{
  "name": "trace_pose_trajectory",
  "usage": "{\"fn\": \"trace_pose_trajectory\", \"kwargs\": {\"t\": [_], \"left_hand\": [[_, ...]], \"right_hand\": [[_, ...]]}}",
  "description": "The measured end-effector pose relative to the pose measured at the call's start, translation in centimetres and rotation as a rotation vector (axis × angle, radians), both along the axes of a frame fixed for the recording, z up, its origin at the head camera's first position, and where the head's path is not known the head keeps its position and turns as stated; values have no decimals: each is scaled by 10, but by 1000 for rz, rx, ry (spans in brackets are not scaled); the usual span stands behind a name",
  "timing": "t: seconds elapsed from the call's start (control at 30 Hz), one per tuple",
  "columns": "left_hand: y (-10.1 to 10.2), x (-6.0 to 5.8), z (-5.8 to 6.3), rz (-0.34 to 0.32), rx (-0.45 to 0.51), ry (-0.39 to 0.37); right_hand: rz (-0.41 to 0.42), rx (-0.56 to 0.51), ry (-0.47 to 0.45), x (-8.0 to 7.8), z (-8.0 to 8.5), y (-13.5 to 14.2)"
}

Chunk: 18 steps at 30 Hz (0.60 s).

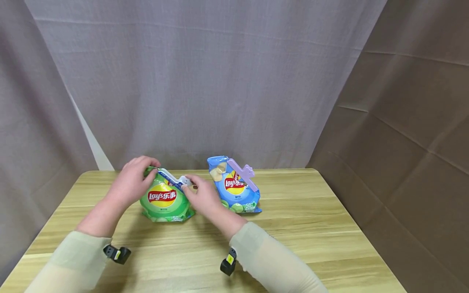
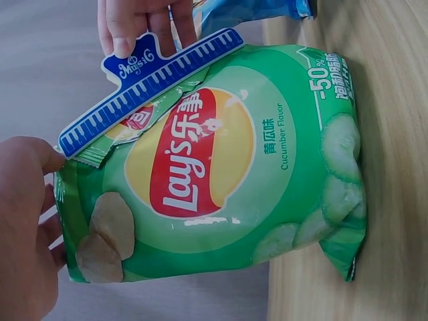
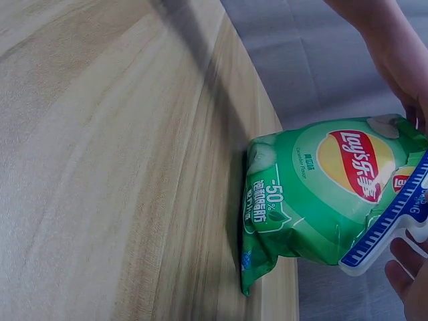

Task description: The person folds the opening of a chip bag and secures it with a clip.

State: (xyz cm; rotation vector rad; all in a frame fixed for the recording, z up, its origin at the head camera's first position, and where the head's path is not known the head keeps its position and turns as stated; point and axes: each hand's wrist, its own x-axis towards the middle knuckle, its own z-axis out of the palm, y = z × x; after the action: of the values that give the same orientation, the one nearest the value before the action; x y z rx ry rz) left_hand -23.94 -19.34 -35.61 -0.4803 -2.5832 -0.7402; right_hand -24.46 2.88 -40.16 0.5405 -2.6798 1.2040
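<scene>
A green Lay's chip bag, cucumber flavor, stands near the back left of the table with its top folded down at one corner. Across that fold sits a blue and white bag clip with a piano-key print. My left hand grips the bag's upper left corner, thumb in front and fingers behind. At the clip's handle, the thumb and fingers of my right hand pinch it, as the left wrist view shows best. The right wrist view has the bag's lower edge touching the table.
Right of the green bag stands a blue Lay's chip bag, with a purple clip across its folded upper right corner. The wooden table ends at a grey curtain behind; a brown cloth hangs at the right.
</scene>
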Motion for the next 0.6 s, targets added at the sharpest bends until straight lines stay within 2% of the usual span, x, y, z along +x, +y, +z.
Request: {"fn": "trace_pose_trajectory", "kwargs": {"t": [0.27,0.6], "left_hand": [[1,-1,-2,-10,-3,22],[4,0,-2,0,-53,13]], "right_hand": [[47,-17,-30,-1,-3,0],[53,5,-42,-3,-3,0]]}}
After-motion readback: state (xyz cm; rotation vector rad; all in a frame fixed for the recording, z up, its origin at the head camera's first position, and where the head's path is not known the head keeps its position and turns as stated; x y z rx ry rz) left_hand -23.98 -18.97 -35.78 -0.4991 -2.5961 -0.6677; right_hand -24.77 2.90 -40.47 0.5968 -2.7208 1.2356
